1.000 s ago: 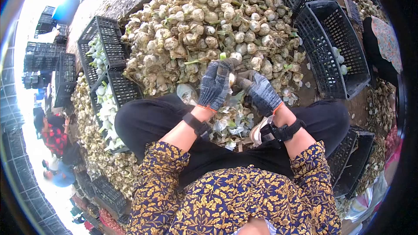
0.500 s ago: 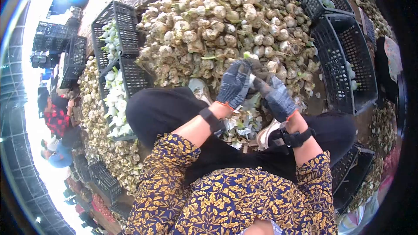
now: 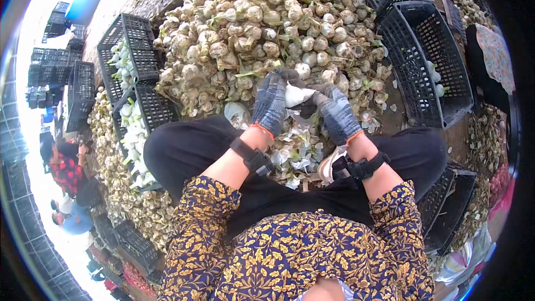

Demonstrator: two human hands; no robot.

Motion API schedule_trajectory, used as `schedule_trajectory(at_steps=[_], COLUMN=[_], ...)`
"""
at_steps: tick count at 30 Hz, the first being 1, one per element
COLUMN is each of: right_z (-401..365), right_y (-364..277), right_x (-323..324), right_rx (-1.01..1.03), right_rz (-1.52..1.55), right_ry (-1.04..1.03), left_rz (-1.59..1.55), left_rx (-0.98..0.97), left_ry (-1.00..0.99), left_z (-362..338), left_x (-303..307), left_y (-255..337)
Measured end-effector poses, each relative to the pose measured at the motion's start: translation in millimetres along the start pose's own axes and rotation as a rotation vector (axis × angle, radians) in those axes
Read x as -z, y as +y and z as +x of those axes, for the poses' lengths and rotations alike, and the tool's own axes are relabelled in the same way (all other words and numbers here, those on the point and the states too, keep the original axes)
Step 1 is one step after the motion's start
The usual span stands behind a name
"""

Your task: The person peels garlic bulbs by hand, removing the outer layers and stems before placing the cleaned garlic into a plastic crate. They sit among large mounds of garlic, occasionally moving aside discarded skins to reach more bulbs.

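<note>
My left hand (image 3: 271,98), in a grey knit glove with an orange cuff, is closed around a garlic bulb (image 3: 297,96) whose surface shows bright white. From the other side my right hand (image 3: 337,113), gloved alike, has its fingers bent together against the bulb's right end. A dark shape under the bulb is hard to make out. Beyond both hands rises a large heap of unpeeled garlic (image 3: 267,28) with dirty skins and cut stems. Between my legs lies a litter of peeled garlic skins (image 3: 295,153).
On the left, black crates (image 3: 149,103) hold whitish bulbs with green stems. At right stands another black crate (image 3: 409,67) with a few clean bulbs inside. More garlic (image 3: 120,173) spreads along the left, where a person in a red checked shirt (image 3: 66,171) sits.
The white bulb, mostly hidden before, now shows between my gloves. Both hands have turned, and the whole view has shifted slightly.
</note>
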State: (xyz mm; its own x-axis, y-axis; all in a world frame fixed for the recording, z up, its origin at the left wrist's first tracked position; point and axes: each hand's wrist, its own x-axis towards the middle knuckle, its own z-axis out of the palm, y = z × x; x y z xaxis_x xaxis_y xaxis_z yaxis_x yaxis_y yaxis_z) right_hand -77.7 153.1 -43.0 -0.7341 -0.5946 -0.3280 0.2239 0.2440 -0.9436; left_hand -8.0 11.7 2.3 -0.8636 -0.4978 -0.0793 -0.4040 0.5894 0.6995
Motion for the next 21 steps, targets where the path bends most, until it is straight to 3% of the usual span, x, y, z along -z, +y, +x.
schedule_trajectory(at_steps=[1,2,3,5,6,8,11,12,15,17,19,20,21], right_z=[-2,-7,-9,-11,-12,-10,-3,-1,0,7,0,-4,-10], right_y=[-11,-18,-26,-39,-34,-30,-21,-22,-24,-11,-17,-9,-3], right_x=[2,1,-1,-7,-8,-7,-4,-3,3,5,4,6,3], right_rx=[-0.064,0.646,0.647,-0.052,0.049,0.031,0.009,0.020,-0.044,0.004,0.327,0.277,0.229], right_rz=[0.051,-0.235,-0.236,0.225,0.105,0.093,0.172,0.225,0.341,0.135,-0.217,-0.330,-0.452], right_ry=[-0.044,-0.001,0.000,-0.039,-0.039,-0.030,0.001,0.082,0.144,0.257,0.158,-0.067,-0.292], left_rz=[0.000,-0.532,-1.063,-1.131,-1.032,-0.716,-0.837,-0.880,-0.985,-1.102,-1.225,-1.341,-1.344], left_rx=[-0.002,0.149,0.301,0.334,0.243,0.141,0.107,0.510,0.599,0.548,0.742,0.797,0.945], left_ry=[-0.001,-0.019,-0.038,-0.068,-0.038,-0.020,0.107,-0.021,0.022,0.053,0.036,-0.004,0.100], left_z=[1,2,3,-8,-10,-12,-13,-9,-4,-13,-15,-14,-20], left_x=[-7,-19,-19,-17,-16,-12,-13,3,10,14,26,21,27], left_y=[-9,-26,-23,-18,-15,-10,-13,-1,-3,-5,2,-20,-22])
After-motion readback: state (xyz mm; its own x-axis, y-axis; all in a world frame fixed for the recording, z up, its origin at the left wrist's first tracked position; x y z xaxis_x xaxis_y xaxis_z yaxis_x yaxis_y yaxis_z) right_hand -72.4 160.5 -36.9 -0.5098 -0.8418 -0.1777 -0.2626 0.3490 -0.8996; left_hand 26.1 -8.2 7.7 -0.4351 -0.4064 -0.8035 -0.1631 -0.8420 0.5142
